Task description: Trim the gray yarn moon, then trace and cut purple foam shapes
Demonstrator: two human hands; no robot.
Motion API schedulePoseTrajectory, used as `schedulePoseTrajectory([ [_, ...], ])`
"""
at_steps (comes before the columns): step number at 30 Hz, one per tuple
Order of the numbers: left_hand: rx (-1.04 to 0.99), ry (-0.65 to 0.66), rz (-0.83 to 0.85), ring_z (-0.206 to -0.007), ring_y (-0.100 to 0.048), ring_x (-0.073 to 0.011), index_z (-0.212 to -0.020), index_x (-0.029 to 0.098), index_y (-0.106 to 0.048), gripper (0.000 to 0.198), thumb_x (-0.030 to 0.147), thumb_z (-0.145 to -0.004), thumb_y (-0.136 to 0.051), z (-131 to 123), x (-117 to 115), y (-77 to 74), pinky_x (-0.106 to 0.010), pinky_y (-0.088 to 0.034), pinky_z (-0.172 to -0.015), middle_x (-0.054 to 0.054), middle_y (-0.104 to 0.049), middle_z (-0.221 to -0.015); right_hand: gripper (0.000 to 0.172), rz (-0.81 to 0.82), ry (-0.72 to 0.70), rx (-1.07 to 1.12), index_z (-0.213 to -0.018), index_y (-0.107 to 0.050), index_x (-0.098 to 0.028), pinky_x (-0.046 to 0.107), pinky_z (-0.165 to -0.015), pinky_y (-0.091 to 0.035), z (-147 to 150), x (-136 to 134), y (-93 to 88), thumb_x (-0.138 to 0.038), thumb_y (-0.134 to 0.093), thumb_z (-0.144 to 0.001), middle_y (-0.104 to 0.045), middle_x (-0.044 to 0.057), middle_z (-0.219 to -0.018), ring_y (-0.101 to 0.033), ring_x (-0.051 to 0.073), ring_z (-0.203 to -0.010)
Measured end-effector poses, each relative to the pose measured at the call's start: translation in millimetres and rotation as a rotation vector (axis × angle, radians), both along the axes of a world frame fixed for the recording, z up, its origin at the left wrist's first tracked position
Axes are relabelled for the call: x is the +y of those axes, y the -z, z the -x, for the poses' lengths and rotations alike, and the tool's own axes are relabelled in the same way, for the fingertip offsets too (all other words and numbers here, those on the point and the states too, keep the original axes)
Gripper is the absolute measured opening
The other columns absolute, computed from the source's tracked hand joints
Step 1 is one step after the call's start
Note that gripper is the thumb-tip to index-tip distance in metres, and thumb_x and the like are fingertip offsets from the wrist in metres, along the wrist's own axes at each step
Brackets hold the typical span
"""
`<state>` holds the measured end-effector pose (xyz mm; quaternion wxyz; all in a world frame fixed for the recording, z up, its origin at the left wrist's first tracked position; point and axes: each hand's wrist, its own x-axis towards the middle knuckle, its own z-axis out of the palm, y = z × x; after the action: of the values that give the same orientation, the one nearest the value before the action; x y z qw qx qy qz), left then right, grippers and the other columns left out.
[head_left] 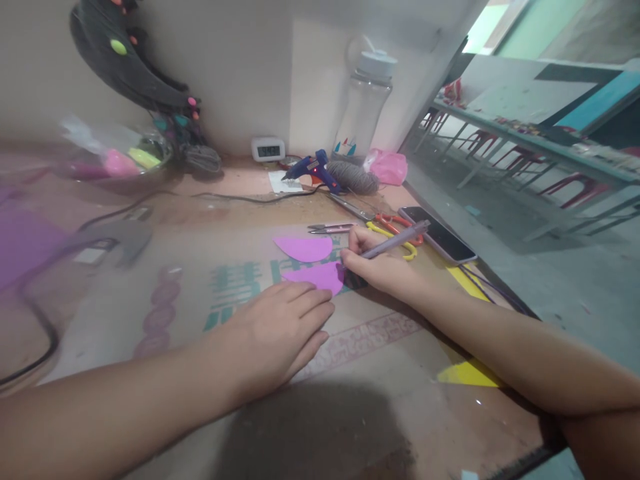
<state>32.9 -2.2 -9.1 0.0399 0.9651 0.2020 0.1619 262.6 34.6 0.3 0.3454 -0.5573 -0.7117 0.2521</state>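
My left hand [280,330] lies flat with fingers together, pressing down the near edge of a purple foam piece [320,275] on the cardboard-covered table [200,347]. My right hand [383,267] grips a purple pen [397,241] with its tip at the right edge of that same piece. A second purple foam shape [305,248], rounded like a half circle, lies just beyond it, untouched.
Behind lie small snips [330,229], orange and yellow scissors [390,225], a phone [440,237], a blue glue gun [313,168], grey yarn [353,177], a water bottle [363,107], a small clock [269,149] and cables [45,320]. Yellow scraps [470,373] lie near the right edge.
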Motion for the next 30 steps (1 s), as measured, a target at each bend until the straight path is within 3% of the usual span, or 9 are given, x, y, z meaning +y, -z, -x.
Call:
schedulePoseTrajectory([
  [15,0.007,-0.003,0.0,-0.118,-0.061,-0.03,-0.125,0.013,-0.063,0.036,0.029,-0.102,-0.041,-0.4,0.2,1.1,-0.049,-0.049,-0.101,-0.011,-0.068,-0.128,0.024,0.043,-0.048,-0.045,-0.067,-0.038,-0.023,0.023,-0.052,-0.03,1.1,-3.6,-3.1,-0.022,-0.057,-0.082,-0.047,-0.006,-0.056,-0.043,0.01,-0.052],
  [21,0.004,0.001,0.004,-0.117,-0.061,-0.0302,-0.124,0.013,-0.064,0.035,0.029,-0.103,-0.041,0.1,0.3,1.9,-0.05,-0.05,-0.1,-0.011,-0.068,-0.127,0.027,-0.016,-0.078,-0.054,-0.063,-0.036,-0.023,0.023,-0.05,-0.028,-1.5,-0.4,-1.4,-0.021,-0.057,-0.078,-0.041,-0.007,-0.055,-0.038,0.009,-0.052],
  [30,0.006,0.0,0.01,-0.117,-0.061,-0.0309,-0.124,0.013,-0.064,0.035,0.029,-0.103,-0.04,0.2,-0.7,2.6,-0.05,-0.05,-0.1,-0.012,-0.068,-0.127,0.026,0.067,-0.097,0.013,-0.064,-0.037,-0.023,0.022,-0.049,-0.031,2.3,-4.5,-3.6,-0.022,-0.057,-0.08,-0.046,-0.007,-0.055,-0.042,0.008,-0.051],
])
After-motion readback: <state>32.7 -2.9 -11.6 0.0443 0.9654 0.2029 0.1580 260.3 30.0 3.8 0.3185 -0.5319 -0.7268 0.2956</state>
